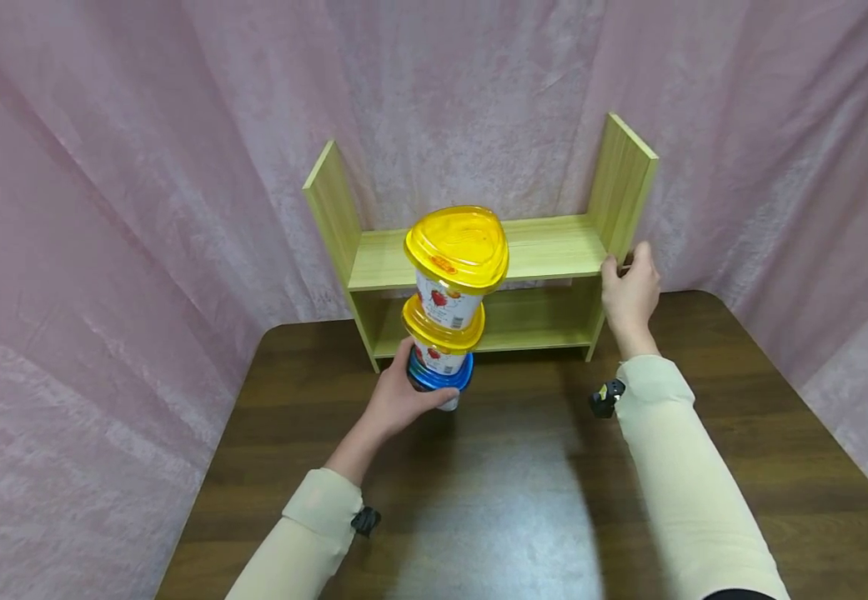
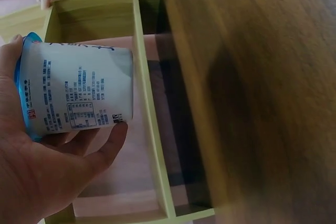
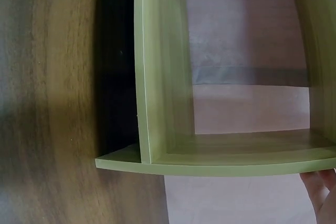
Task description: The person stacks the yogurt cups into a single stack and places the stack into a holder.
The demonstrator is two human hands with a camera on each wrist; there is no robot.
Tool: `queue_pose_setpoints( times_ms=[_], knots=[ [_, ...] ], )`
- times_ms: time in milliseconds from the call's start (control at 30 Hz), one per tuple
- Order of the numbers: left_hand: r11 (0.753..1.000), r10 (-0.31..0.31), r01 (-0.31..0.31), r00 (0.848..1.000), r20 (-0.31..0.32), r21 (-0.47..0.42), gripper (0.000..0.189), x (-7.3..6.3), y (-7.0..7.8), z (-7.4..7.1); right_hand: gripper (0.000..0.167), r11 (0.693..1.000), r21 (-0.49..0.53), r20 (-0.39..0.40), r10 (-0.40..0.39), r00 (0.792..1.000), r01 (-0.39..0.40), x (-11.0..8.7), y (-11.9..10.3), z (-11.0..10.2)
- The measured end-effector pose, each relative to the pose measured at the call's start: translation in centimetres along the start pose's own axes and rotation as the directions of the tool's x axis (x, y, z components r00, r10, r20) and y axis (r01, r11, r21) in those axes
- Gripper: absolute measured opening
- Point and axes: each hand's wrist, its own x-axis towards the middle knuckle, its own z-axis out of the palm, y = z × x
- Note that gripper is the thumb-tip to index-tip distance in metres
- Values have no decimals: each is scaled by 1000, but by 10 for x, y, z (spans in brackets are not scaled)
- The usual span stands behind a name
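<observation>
In the head view, my left hand [image 1: 401, 398] grips the lowest cup of a stack of three white plastic cups, holding it above the table in front of the shelf. This bottom cup [image 2: 84, 87] has a blue lid [image 1: 441, 372] and small blue print. A yellow-lidded cup [image 1: 437, 358] sits on it, and another yellow-lidded cup [image 1: 444, 302] tops the stack, leaning slightly. My right hand [image 1: 631, 292] holds the front edge of the right side panel [image 1: 624, 179] of the small wooden shelf [image 1: 546, 246]; some of its fingers are hidden there.
Beneath is a dark brown wooden table [image 1: 291, 467] with rounded back corners. The shelf stands at its back edge, with an upper board and a lower board [image 1: 539, 333] between two side panels. Pink curtains [image 1: 464, 100] hang behind and at both sides.
</observation>
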Motion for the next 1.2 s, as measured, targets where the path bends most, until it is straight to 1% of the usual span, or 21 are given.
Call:
queue_pose_setpoints(
  times_ms=[300,533,667,800,933,1100,1200],
  knots=[
    [1000,-5,5,1000,9,-1,92,10,12,3,27,1000,11,7,7,1000,-7,-3,1,4],
    [996,48,-46,999,20,-81,88,17,21,1,26,1000,16,-6,10,1000,-10,-3,2,7],
    [993,57,-54,998,21,-109,88,20,25,-1,26,1000,10,-9,15,1000,-15,-3,1,8],
    [994,48,-45,999,26,-104,89,23,30,-4,26,1000,10,-10,15,1000,-15,-3,1,9],
    [996,49,-47,998,30,-75,90,27,35,-5,27,1000,9,-8,13,1000,-13,-3,1,7],
    [996,69,-67,997,41,-57,89,34,42,-7,27,1000,7,-11,12,1000,-12,-3,2,7],
    [994,85,-81,995,47,-66,88,39,46,-9,27,1000,1,-15,14,1000,-14,-3,3,8]
  ],
)
